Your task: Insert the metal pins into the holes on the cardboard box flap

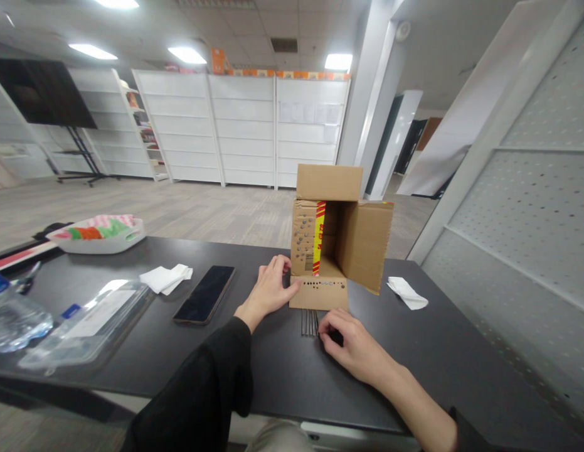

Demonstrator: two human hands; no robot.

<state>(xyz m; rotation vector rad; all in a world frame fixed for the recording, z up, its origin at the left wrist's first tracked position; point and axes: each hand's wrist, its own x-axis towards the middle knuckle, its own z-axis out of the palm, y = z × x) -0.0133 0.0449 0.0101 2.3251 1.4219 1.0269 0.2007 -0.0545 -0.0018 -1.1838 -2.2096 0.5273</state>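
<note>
An open cardboard box (367, 245) stands on the dark table, its mouth facing me and its front flap (320, 301) lying flat. Round grey spots dot its left front panel, and a row of small holes runs along the flap. My left hand (269, 287) rests against the box's left side with fingers apart, thumb at the flap's corner. Several thin metal nails (309, 323) lie side by side just in front of the flap. My right hand (349, 342) is curled beside the rightmost nail, fingertips closed together; whether they grip anything is hidden.
Left of my hands lie a dark phone (204, 295), white tissue (167, 277), a clear plastic case (91, 323) and a water bottle (19, 320). A white tray (108, 243) with colourful cloth sits behind them. Another tissue (408, 293) lies right of the box, near a perforated panel (527, 207).
</note>
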